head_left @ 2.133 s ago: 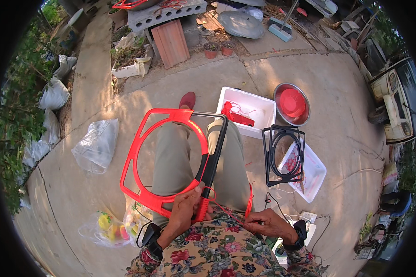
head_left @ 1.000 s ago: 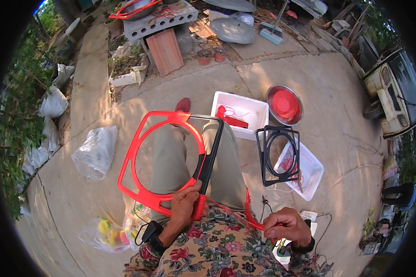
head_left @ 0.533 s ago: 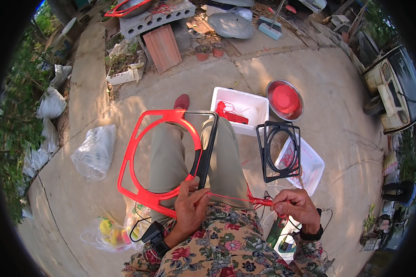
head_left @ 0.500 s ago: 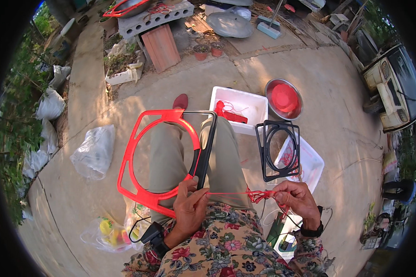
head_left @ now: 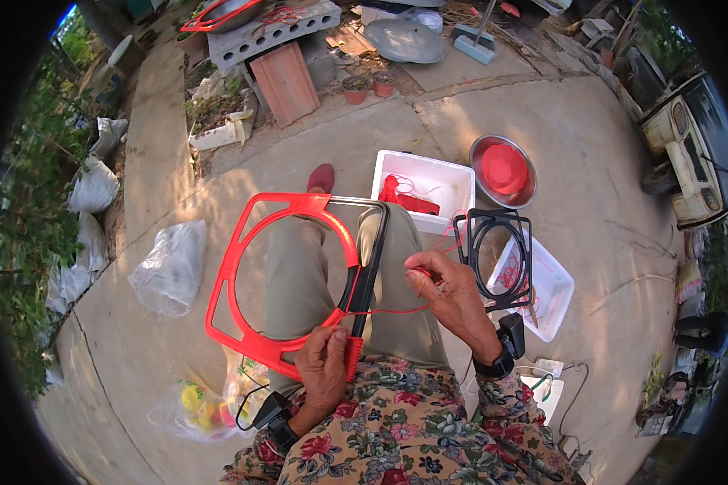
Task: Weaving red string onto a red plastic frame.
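A squarish frame with a round ring inside rests across my thighs. Red cord or strip covers most of it, while its right side is bare black. My left hand grips the frame near its lower right corner, fingers closed. From there a red cord runs right to my right hand, which is closed on it over my right thigh. Part of the cord loops up beyond the fingers. Whatever lies inside the right palm is hidden.
Ahead stand a white foam box with red material and a metal basin holding a red object. Black unwrapped frames lean by a white tray. Plastic bags lie left; a vehicle is far right.
My right hand has moved left and up, closer to the frame, drawing the cord along. The left hand has shifted slightly down and left along the frame, exposing its red-wrapped corner.
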Action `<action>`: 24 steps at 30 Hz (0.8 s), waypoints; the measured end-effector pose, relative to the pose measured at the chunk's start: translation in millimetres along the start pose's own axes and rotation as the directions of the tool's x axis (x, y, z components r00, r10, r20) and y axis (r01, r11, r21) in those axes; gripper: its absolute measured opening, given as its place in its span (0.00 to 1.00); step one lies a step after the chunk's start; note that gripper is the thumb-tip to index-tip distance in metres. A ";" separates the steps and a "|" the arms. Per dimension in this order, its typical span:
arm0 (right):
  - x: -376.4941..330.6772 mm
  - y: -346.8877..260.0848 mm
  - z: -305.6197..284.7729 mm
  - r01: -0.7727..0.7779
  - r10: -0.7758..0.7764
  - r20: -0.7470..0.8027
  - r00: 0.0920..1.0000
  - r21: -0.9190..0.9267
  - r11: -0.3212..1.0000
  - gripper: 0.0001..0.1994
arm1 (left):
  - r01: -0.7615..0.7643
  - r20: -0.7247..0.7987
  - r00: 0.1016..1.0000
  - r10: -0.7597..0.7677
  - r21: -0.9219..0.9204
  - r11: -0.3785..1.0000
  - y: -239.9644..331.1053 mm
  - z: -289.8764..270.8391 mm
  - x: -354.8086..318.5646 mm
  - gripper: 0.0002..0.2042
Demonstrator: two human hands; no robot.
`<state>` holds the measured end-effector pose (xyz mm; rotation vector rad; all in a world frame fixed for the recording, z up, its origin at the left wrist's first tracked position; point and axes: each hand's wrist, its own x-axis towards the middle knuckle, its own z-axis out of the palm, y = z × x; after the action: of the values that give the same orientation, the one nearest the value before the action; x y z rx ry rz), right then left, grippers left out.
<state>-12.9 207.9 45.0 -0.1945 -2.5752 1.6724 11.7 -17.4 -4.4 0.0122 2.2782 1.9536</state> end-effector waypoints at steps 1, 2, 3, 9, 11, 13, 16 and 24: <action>2.6 0.3 9.3 0.002 -0.002 0.003 1.000 0.003 1.000 0.07 | 0.010 -0.003 1.000 -0.010 -0.018 1.000 0.1 0.0 0.2 0.07; 3.6 1.7 17.8 -0.004 0.005 0.034 0.999 -0.016 1.000 0.08 | 0.010 -0.005 1.000 -0.010 -0.016 1.000 2.1 0.1 -0.5 0.07; 4.1 3.4 23.3 -0.007 0.009 0.071 0.997 -0.034 0.999 0.09 | 0.083 -0.024 0.996 -0.085 -0.075 0.994 5.2 0.1 -1.7 0.06; -17.7 2.1 1.0 -0.086 0.098 -0.201 0.975 0.066 0.994 0.13 | 0.073 -0.050 0.996 -0.079 -0.110 0.991 -0.8 -1.4 -1.8 0.06; -23.8 -3.5 -21.2 -0.145 0.106 -0.321 0.941 -0.100 0.984 0.13 | 0.011 -0.042 0.999 -0.013 -0.059 0.998 -2.0 -1.6 -0.9 0.06; -37.3 -3.0 -48.3 -0.307 0.262 -0.257 0.930 -0.151 0.940 0.11 | 0.024 -0.057 0.998 -0.030 -0.101 0.995 -2.3 -0.1 0.6 0.06; -59.3 -11.3 -58.8 -0.447 0.445 -0.087 0.892 -0.013 0.894 0.08 | 0.123 -0.055 0.989 -0.134 -0.172 0.977 2.5 2.1 0.6 0.06; -56.0 36.9 60.9 -0.006 0.019 0.381 0.924 -0.036 0.999 0.09 | 0.134 -0.065 0.986 -0.151 -0.215 0.967 1.8 -0.4 1.1 0.07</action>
<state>37.6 159.7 -12.7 0.1305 -2.8792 1.8288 10.5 -17.4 -2.7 -0.2511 2.0423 2.1413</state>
